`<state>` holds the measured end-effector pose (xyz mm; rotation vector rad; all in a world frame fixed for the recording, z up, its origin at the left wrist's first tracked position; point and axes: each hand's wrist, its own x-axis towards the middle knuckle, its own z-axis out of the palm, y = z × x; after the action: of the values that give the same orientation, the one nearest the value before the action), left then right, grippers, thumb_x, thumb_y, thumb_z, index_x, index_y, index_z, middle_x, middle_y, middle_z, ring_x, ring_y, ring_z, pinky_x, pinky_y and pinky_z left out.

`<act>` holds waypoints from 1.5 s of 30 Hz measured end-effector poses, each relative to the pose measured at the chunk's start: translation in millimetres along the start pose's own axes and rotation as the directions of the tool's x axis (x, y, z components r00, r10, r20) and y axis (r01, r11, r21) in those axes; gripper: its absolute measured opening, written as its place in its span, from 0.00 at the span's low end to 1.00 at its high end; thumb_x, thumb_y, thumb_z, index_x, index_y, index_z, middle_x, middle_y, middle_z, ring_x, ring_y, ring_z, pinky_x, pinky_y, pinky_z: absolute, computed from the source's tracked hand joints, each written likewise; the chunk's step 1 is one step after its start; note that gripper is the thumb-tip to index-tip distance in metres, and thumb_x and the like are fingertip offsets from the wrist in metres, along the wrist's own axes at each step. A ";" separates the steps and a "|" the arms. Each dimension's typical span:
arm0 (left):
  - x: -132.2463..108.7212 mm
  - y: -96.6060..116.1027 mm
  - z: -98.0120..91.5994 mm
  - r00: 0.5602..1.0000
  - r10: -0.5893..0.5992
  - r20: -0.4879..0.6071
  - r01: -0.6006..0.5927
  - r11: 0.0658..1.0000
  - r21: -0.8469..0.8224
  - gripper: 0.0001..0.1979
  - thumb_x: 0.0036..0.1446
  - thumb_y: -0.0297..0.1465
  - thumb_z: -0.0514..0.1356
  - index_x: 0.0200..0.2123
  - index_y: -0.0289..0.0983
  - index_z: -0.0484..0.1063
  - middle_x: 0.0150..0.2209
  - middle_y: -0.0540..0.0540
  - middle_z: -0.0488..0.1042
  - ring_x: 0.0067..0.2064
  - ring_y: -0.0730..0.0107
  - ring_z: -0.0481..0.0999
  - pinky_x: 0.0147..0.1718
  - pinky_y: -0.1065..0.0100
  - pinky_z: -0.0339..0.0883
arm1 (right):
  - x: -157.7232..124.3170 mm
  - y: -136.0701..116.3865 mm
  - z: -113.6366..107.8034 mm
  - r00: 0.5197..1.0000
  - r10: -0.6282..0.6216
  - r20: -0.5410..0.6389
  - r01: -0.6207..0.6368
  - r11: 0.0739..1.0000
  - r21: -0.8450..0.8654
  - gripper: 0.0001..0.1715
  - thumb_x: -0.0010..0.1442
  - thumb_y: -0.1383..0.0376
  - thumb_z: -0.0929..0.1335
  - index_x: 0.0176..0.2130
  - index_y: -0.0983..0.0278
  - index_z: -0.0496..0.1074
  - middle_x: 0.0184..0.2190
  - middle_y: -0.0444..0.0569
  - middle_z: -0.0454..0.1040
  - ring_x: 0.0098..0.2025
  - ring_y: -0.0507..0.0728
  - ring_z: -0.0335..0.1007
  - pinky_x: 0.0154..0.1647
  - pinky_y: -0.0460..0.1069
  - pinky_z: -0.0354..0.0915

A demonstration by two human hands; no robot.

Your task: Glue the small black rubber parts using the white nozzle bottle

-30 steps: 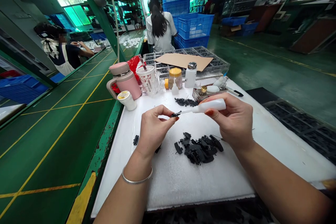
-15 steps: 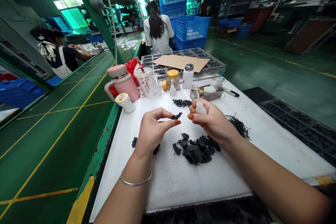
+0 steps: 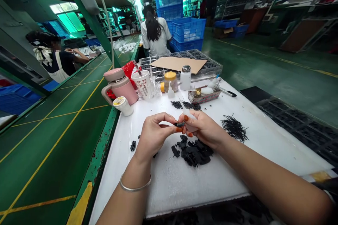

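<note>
Fingers point(image 3: 167, 129) of left hand point(image 3: 154, 137) pinching small black part point(image 3: 179, 124), right hand point(image 3: 202, 129) pinching white dropper bottle point(image 3: 188, 115)

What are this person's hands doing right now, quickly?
Left hand: closed, pinching a small black piece between fingers and thumb.
Right hand: closed, holding a white squeeze bottle in its fingertips.

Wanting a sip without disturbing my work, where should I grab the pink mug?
Grip the handle of the pink mug, coming from the left: it stands upright with the loop facing left, while a white-lidded pot and a printed cup crowd its right side.
</note>
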<state>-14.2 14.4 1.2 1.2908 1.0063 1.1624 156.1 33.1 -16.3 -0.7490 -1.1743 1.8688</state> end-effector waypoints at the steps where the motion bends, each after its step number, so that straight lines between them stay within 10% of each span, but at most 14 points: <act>1: -0.4 0.8 0.8 1.000 0.001 0.008 -0.001 1.000 0.000 0.10 0.41 0.28 0.71 0.25 0.34 0.73 0.31 0.47 0.77 0.33 0.64 0.79 0.37 0.63 0.74 | 0.4 0.2 -0.5 1.000 0.013 0.011 -0.014 1.000 0.015 0.15 0.53 0.57 0.74 0.32 0.67 0.72 0.25 0.43 0.70 0.24 0.46 0.63 0.23 0.42 0.54; 15: 3.2 -3.2 -6.4 0.977 -0.199 0.079 0.200 0.980 0.003 0.15 0.46 0.35 0.69 0.37 0.34 0.77 0.34 0.42 0.80 0.38 0.64 0.79 0.31 0.71 0.70 | 0.1 0.1 0.9 0.945 -0.232 -0.231 0.194 0.965 -0.175 0.17 0.48 0.60 0.76 0.33 0.65 0.70 0.25 0.41 0.68 0.27 0.49 0.62 0.29 0.46 0.59; 37: 4.7 -5.7 0.4 0.977 -0.199 0.073 0.199 0.980 0.006 0.21 0.45 0.32 0.70 0.45 0.34 0.74 0.30 0.45 0.80 0.32 0.70 0.77 0.32 0.71 0.69 | -1.5 -9.0 -2.2 0.960 -0.232 -0.158 0.162 0.918 -0.362 0.20 0.48 0.53 0.74 0.25 0.67 0.71 0.19 0.44 0.69 0.22 0.49 0.60 0.25 0.46 0.58; 45: 8.2 -3.0 -21.7 0.985 -0.061 -0.161 0.070 0.996 0.049 0.23 0.48 0.35 0.67 0.48 0.37 0.73 0.31 0.47 0.78 0.36 0.69 0.77 0.31 0.74 0.70 | -3.7 -33.1 -28.0 0.853 -0.430 -0.295 0.360 0.895 -0.263 0.17 0.47 0.57 0.76 0.25 0.66 0.70 0.18 0.42 0.68 0.20 0.48 0.61 0.21 0.46 0.57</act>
<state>-34.0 26.4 -2.4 1.2120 1.1960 1.2098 190.6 51.1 3.2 -0.8315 -1.1877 1.2289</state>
